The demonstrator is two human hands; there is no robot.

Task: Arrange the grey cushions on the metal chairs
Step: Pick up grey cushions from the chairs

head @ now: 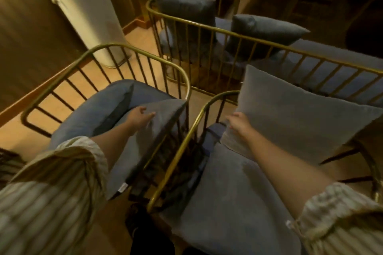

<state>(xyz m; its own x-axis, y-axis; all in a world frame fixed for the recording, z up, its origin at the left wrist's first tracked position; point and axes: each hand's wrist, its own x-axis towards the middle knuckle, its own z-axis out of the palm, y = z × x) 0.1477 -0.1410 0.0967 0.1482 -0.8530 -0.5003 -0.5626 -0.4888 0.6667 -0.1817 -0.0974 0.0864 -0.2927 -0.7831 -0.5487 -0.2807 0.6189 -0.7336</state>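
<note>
The left hand (143,114) has its fingers (151,114) nearly straight, resting on the top edge of a small grey cushion (145,145). That cushion runs from under those fingers back toward the person, leaning against the inner rail of the left metal chair (124,47). The right hand (238,123) grips the left edge of a large grey cushion (300,114), fingers curled onto it. This cushion stands tilted just beyond and right of them, over the right metal chair (199,114).

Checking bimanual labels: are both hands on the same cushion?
No, left hand touches the left cushion, right hand grips the right cushion.
</note>
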